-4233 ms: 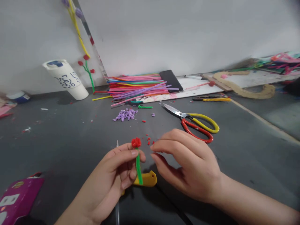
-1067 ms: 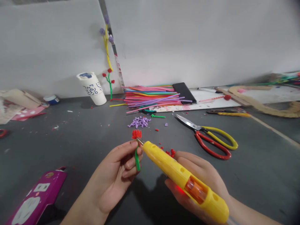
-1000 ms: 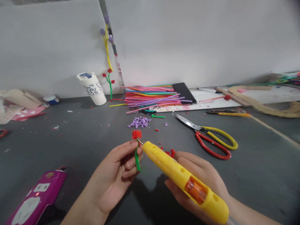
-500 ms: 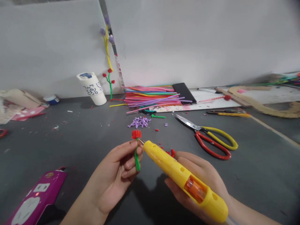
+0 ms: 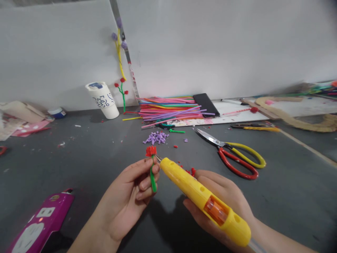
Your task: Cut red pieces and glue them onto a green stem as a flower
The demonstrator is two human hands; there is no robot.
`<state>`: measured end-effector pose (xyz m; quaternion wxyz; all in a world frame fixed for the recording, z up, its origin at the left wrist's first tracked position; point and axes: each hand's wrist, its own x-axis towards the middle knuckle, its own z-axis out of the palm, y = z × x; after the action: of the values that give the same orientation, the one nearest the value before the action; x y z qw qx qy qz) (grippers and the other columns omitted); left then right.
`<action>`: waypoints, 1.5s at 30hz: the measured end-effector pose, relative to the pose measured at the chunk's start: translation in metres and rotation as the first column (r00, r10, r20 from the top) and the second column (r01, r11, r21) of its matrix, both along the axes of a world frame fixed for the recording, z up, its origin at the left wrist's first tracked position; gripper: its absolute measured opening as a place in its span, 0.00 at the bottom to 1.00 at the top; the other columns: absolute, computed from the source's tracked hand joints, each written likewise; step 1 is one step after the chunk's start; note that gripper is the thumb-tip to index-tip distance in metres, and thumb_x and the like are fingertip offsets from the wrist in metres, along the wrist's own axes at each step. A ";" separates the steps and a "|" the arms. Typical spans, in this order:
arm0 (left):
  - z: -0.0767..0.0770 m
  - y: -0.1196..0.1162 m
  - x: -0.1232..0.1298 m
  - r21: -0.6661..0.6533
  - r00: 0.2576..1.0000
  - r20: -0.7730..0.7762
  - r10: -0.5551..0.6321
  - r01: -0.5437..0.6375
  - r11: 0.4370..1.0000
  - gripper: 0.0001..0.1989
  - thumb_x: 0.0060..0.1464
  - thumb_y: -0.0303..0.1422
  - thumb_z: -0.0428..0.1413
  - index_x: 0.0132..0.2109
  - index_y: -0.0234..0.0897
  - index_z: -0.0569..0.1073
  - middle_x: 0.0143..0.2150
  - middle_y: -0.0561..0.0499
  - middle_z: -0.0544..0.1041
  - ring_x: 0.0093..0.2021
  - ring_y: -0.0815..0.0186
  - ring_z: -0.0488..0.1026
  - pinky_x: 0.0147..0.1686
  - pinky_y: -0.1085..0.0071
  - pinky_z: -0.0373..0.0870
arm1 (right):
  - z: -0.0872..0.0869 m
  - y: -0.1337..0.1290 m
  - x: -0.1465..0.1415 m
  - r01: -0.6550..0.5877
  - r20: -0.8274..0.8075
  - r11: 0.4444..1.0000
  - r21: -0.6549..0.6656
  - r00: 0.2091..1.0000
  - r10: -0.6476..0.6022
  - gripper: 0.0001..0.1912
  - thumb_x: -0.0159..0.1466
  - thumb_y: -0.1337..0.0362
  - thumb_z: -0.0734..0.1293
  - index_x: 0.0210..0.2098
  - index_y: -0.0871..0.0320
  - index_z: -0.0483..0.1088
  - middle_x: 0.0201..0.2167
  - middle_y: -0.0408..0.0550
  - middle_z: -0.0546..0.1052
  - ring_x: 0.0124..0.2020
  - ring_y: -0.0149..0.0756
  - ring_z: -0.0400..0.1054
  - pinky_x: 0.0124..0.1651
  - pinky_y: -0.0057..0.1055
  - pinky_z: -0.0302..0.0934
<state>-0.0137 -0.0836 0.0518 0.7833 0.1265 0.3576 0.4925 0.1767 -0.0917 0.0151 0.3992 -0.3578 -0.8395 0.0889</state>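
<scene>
Between the thumb and fingers of my left hand point(image 5: 129, 196) is a small craft flower point(image 5: 151, 151), with a red segmented head and a green stem pointing down. My right hand point(image 5: 223, 196) is wrapped round a yellow hot glue gun point(image 5: 192, 188), and part of its grip is hidden. The metal nozzle meets or almost meets the underside of the red head; I cannot tell whether they touch. Small red pieces point(image 5: 193, 172) lie just behind my right hand. A heap of short purple pieces point(image 5: 156, 137) lies beyond the flower.
Scissors point(image 5: 231, 153) with red and yellow handles lie open at right. Behind are colourful pipe cleaners point(image 5: 171, 109), a black phone point(image 5: 206, 104), and a white cup point(image 5: 102, 100). A purple power strip point(image 5: 44, 221) sits front left, a utility knife point(image 5: 255, 127) back right.
The red flower head has turned and tipped slightly to the left, and the glue gun has shifted a little left with it. Both hands keep their hold.
</scene>
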 end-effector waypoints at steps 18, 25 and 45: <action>0.006 0.005 -0.012 0.138 0.963 -0.140 0.228 -0.209 0.968 0.14 0.59 0.21 0.49 0.28 0.28 0.75 0.25 0.54 0.68 0.15 0.83 0.57 0.11 0.87 0.58 | -0.004 0.003 -0.005 -0.026 -0.015 0.959 -0.283 1.000 0.023 0.10 0.61 0.69 0.62 0.26 0.56 0.57 0.25 0.41 0.63 0.22 0.29 0.58 0.24 0.25 0.53; -0.001 0.001 -0.002 0.130 0.957 -0.251 0.147 -0.117 0.985 0.07 0.52 0.21 0.55 0.29 0.29 0.76 0.26 0.54 0.69 0.17 0.81 0.57 0.16 0.85 0.61 | -0.017 -0.005 -0.027 -0.074 0.244 0.892 -0.445 0.949 0.200 0.09 0.54 0.74 0.66 0.36 0.63 0.68 0.35 0.51 0.68 0.37 0.39 0.63 0.41 0.34 0.64; -0.010 0.000 0.013 0.046 0.956 -0.294 -0.022 0.037 0.998 0.03 0.46 0.24 0.62 0.27 0.30 0.75 0.21 0.54 0.70 0.17 0.80 0.55 0.14 0.84 0.56 | -0.027 0.043 0.006 0.071 0.511 0.995 -0.073 0.859 -0.023 0.07 0.62 0.74 0.64 0.29 0.61 0.71 0.32 0.51 0.73 0.35 0.41 0.62 0.35 0.35 0.50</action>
<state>-0.0006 -0.0837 0.0413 0.7254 0.2234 0.4552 0.4655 0.1832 -0.0491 -0.0119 0.1489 -0.4064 -0.9013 0.0188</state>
